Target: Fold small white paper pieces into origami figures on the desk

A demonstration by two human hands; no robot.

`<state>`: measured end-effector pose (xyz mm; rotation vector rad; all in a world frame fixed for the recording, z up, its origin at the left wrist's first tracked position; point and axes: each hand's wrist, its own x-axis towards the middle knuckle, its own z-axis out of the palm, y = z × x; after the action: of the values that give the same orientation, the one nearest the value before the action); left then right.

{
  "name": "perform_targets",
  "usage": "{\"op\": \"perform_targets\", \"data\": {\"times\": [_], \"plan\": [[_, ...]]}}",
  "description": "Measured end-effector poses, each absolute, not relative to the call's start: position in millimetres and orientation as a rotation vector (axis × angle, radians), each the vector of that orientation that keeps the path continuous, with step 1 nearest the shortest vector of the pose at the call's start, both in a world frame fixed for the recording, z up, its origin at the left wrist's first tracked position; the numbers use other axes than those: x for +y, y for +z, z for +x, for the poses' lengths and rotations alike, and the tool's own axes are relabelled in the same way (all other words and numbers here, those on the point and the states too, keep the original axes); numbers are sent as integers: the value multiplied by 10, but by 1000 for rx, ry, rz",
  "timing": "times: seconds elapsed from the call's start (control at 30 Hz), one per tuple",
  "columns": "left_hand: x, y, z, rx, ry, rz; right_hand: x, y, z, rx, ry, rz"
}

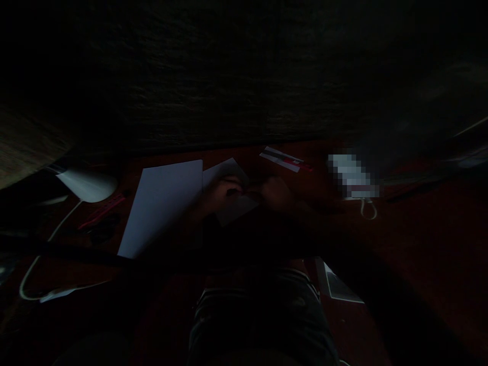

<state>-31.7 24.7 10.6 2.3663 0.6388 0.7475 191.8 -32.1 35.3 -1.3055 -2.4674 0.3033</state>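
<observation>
The light is very dim, so finger detail is weak. My left hand is closed with curled fingers over a small pale sheet of paper, whose corners show above and below the hand. Just right of it, my right hand is closed too, its fingertips at the right edge of that sheet. What lies between the right fingers is lost in shadow. A larger white sheet of paper lies flat to the left, partly covered by my left forearm.
Behind my hands lies a narrow clear packet with a red part. A white lamp head with a cable, and a red strip-like object, are at left. At right is a blurred pale object with a cord loop. A dark wall rises behind.
</observation>
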Motion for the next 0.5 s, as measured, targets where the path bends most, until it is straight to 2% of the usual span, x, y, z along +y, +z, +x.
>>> {"op": "perform_targets", "data": {"times": [0.5], "plan": [[199,103,-280,708,792,2406,-238,311,1865,-2362,461,-1516]]}}
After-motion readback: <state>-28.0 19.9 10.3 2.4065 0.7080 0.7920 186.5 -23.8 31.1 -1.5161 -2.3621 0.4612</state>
